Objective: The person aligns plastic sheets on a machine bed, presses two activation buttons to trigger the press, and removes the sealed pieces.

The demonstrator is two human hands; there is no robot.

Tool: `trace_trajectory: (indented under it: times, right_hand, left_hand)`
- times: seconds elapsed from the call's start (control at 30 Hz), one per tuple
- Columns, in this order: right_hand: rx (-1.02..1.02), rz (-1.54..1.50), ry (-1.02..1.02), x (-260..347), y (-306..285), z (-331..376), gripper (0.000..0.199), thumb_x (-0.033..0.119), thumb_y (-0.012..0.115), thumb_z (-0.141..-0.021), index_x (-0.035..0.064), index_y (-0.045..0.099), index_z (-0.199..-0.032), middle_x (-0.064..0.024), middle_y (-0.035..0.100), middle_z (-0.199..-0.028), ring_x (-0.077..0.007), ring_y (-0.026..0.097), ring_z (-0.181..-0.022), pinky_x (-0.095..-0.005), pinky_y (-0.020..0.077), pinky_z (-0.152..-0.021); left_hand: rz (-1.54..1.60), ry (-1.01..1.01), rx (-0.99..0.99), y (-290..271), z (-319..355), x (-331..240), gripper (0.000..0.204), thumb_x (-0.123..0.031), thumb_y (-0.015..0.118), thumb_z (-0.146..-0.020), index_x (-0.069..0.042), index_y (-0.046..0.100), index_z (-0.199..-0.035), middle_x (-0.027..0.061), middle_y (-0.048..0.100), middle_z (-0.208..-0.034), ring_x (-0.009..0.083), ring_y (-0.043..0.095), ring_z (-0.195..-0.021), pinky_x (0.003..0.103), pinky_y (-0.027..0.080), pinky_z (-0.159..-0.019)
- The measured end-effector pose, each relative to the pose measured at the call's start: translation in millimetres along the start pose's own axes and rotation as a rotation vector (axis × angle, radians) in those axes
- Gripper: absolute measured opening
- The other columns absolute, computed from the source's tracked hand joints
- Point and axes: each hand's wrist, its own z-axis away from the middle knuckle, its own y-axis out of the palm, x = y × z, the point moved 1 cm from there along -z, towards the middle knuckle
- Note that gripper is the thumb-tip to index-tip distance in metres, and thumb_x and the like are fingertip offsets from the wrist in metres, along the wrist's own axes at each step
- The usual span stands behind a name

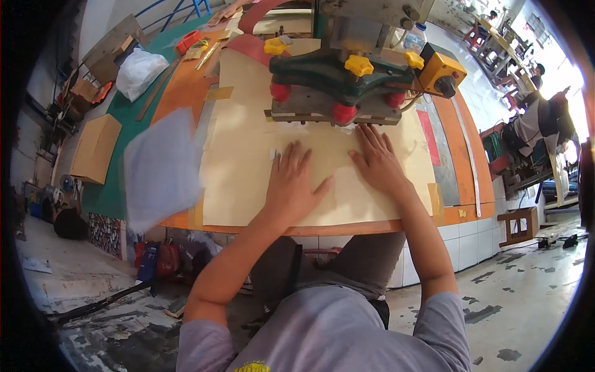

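A wide cream sheet (242,198) covers the middle of the work table, with tan tape at its sides. My left hand (291,186) lies flat on it, fingers spread and thumb out to the right. Farther up the sheet, my right hand (379,160) also rests flat. Its fingertips reach the front edge of a press head, close to a small whitish patch. Neither hand holds anything. The press (341,80) has a dark green frame, yellow star knobs (359,66) and red round knobs (344,113); its plate hangs low over the sheet's far part.
White translucent sheets (162,170) lie at the left edge, beside a cardboard box (96,149) and a white plastic bag (140,72). A yellow control box (444,70) sits right of the press. Another person's hand (224,15) rests at the far left. A metal ruler (468,155) lies right.
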Motion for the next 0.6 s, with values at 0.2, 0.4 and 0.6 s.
trace_trajectory:
  times: [0.2,0.4,0.6]
  right_hand:
    - [-0.027,0.003,-0.027,2,0,-2,0.070,0.043,0.051,-0.109,-0.0024,0.038,-0.161,-0.0230,0.042,-0.165,-0.0386,0.031,-0.159,-0.0538,0.0187,-0.131]
    - [-0.019,0.002,-0.022,5,-2,-2,0.070,0.042,0.051,-0.109,-0.0028,0.039,-0.161,-0.0219,0.042,-0.166,-0.0376,0.030,-0.159,-0.0524,0.0195,-0.131]
    - [-0.004,-0.046,-0.074,6,-18,10,0.064,0.039,0.053,-0.109,-0.0022,0.046,-0.158,-0.0200,0.044,-0.166,-0.0357,0.033,-0.158,-0.0494,0.0240,-0.130]
  left_hand:
    - [0.176,0.130,0.036,-16,52,-5,0.063,-0.043,0.068,-0.098,0.001,0.059,-0.143,0.0227,0.046,-0.161,0.0418,0.042,-0.150,0.058,0.032,-0.124]
    - [0.176,0.133,0.034,-12,62,0,0.062,-0.042,0.065,-0.100,-0.001,0.056,-0.147,0.0194,0.045,-0.164,0.0389,0.040,-0.153,0.058,0.030,-0.125]
    - [0.171,0.123,0.043,-10,64,0,0.063,-0.043,0.063,-0.100,-0.002,0.056,-0.147,0.0190,0.043,-0.165,0.0386,0.038,-0.154,0.059,0.029,-0.125]
